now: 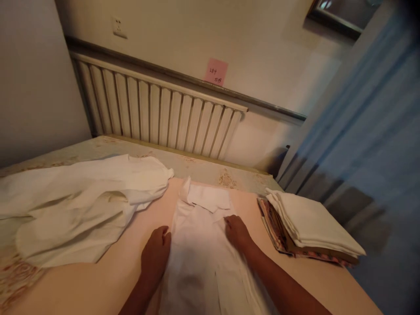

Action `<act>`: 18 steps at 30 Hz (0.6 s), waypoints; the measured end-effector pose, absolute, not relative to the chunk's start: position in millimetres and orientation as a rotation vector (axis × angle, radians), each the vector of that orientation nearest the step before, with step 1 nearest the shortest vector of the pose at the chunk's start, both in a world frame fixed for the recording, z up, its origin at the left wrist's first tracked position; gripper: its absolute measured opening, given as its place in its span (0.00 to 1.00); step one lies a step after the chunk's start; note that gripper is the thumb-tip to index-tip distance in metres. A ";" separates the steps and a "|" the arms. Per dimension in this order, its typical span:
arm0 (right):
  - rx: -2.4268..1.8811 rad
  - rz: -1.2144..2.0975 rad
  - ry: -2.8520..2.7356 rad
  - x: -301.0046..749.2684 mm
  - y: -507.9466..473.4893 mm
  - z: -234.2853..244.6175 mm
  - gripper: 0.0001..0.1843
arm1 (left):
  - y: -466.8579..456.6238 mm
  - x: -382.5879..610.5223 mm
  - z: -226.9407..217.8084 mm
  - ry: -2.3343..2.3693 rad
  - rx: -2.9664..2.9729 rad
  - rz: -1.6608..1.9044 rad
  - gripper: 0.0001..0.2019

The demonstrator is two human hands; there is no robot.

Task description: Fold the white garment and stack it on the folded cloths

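A white shirt lies in a long narrow fold on the peach-coloured cloth, its collar end at the far side. Along its left edge is my left hand, with fingers curled in at the fabric's border; the fingertips are partly hidden. My right hand rests on the shirt's right edge just below the collar, fingers closed on the cloth. The near end of the shirt runs out of view at the bottom.
A crumpled white garment spreads over the left side. At right sits a stack of folded cloths, white on top and patterned below. Behind are a radiator and a pink note; a blue curtain hangs at right.
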State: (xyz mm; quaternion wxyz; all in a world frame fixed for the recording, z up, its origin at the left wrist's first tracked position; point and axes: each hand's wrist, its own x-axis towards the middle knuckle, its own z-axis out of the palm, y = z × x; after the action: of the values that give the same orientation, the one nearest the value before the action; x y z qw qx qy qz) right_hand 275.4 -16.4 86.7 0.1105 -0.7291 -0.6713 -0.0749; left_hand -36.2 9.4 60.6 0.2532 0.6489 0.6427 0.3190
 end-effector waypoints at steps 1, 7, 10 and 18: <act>-2.150 -0.208 -1.999 271.4 -9.1 89.0 0.14 | 8.8 -36.2 61.7 1.746 1.750 0.866 0.17; -2.158 -0.286 -2.064 249.9 23.0 104.4 0.14 | 7.1 -34.9 69.0 1.728 1.690 0.830 0.15; -2.131 -0.245 -2.151 242.4 35.7 103.6 0.13 | 7.4 -34.4 69.7 1.731 1.661 0.805 0.15; -2.091 -0.040 -2.080 257.7 105.8 123.6 0.07 | 9.1 -36.3 72.0 1.712 1.616 0.741 0.14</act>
State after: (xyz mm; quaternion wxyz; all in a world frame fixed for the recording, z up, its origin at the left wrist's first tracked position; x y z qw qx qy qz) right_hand 257.7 105.8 123.6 0.0960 -0.7056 -0.7019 -0.0135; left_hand -36.3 9.1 72.0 0.3305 0.6179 0.6548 0.2832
